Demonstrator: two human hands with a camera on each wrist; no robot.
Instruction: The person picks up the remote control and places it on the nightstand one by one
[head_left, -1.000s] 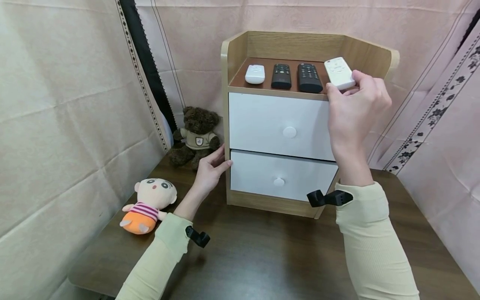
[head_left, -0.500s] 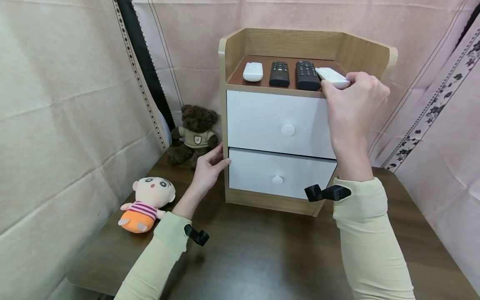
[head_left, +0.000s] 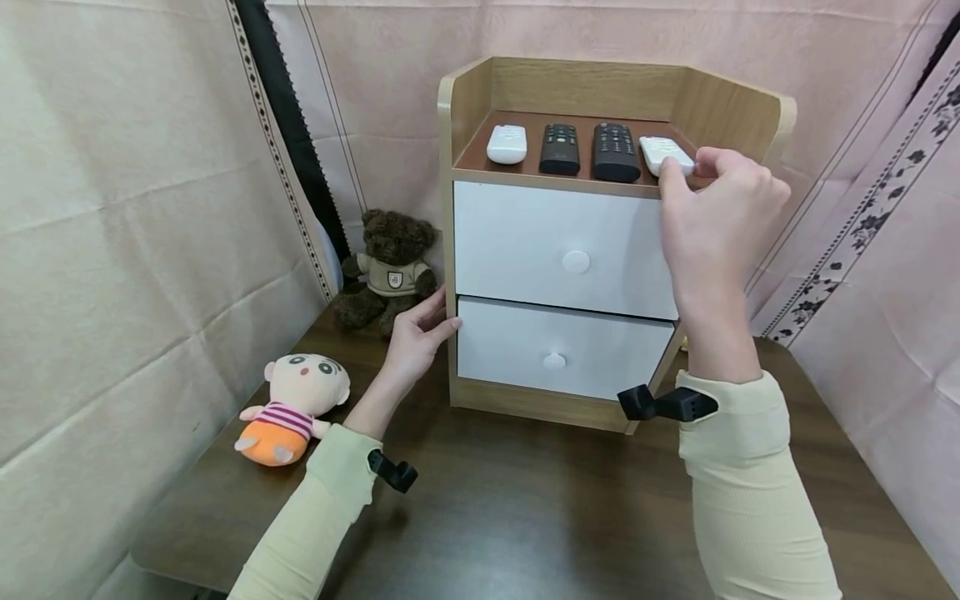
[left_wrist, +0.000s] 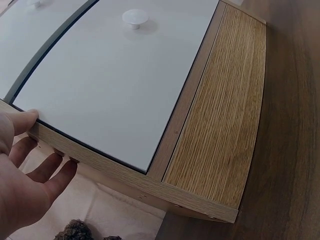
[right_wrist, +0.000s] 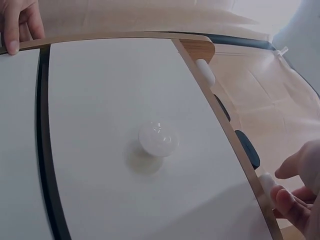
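Note:
A small wooden cabinet [head_left: 517, 400] with two white drawers stands on the table. On its brown top shelf, at the right end, lies a white remote control [head_left: 663, 153], tilted slightly in the head view. My right hand [head_left: 720, 217] pinches its near end between thumb and fingertips; the right wrist view shows that end between them. My left hand [head_left: 416, 342] rests against the cabinet's left side. In the left wrist view its thumb touches the front edge and its fingers [left_wrist: 60, 177] lie along the side panel.
Left of the white remote control sit a large black remote [head_left: 615, 154], a smaller black remote [head_left: 559, 150] and another white remote [head_left: 507, 144]. A brown teddy bear [head_left: 393, 267] sits beside the cabinet. A striped plush doll [head_left: 288, 412] lies at left. Curtains surround the table [head_left: 510, 517].
My right hand has lowered the white remote control onto the shelf, then shifted slightly right with it, leaving a gap beside the large black remote. My left hand has stayed at the cabinet's side.

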